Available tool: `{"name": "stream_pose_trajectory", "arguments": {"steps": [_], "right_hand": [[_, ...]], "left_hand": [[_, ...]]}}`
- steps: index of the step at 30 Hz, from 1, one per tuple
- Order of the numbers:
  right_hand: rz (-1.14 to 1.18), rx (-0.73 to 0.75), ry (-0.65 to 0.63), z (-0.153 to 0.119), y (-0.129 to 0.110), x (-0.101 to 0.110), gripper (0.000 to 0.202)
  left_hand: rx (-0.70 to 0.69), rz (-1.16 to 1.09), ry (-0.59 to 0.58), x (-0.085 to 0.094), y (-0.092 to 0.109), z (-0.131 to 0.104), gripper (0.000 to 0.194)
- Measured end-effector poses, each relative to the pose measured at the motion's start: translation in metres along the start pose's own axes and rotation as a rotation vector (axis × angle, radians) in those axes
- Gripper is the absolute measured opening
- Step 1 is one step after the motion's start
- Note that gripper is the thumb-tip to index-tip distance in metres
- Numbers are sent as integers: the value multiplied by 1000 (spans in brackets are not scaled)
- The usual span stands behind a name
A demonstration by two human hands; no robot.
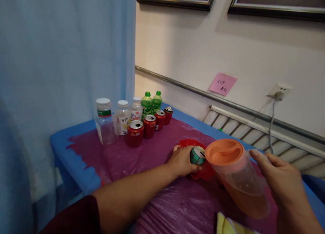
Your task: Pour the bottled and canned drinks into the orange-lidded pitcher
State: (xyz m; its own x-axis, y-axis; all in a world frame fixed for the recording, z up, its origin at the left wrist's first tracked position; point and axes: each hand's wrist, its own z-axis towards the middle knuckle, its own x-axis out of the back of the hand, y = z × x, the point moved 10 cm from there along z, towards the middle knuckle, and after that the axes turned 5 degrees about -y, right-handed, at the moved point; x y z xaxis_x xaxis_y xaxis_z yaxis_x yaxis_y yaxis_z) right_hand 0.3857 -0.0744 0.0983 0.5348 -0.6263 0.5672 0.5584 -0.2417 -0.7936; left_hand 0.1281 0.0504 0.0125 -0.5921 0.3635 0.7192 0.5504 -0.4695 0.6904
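Note:
My left hand [182, 161] is wrapped round a green drink can [197, 155], which leans slightly over a red scalloped dish [203, 172]. In my right hand [281, 174] is the handle of a clear plastic pitcher [243, 186] with an orange lid [224, 151]. The pitcher tilts to the left and holds a brownish liquid. Its lid edge is close beside the can's opened top; whether they touch I cannot tell, and no stream of liquid shows. Part of the dish is hidden by my left hand and the can.
Several red cans [135, 134] stand in a row on the purple plastic sheet [119, 161]. Behind them are clear bottles with white caps [123, 117] and two green bottles [147, 103]. A yellow cloth [228, 225] lies at the front. A radiator [236, 130] runs along the wall.

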Motion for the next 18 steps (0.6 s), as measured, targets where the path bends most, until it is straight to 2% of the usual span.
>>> {"name": "stream_pose_trajectory", "arguments": {"steps": [18], "right_hand": [[-33, -15, -4, -1, -2, 1, 50]], "left_hand": [[-9, 9, 28, 3, 1, 0, 51]]}}
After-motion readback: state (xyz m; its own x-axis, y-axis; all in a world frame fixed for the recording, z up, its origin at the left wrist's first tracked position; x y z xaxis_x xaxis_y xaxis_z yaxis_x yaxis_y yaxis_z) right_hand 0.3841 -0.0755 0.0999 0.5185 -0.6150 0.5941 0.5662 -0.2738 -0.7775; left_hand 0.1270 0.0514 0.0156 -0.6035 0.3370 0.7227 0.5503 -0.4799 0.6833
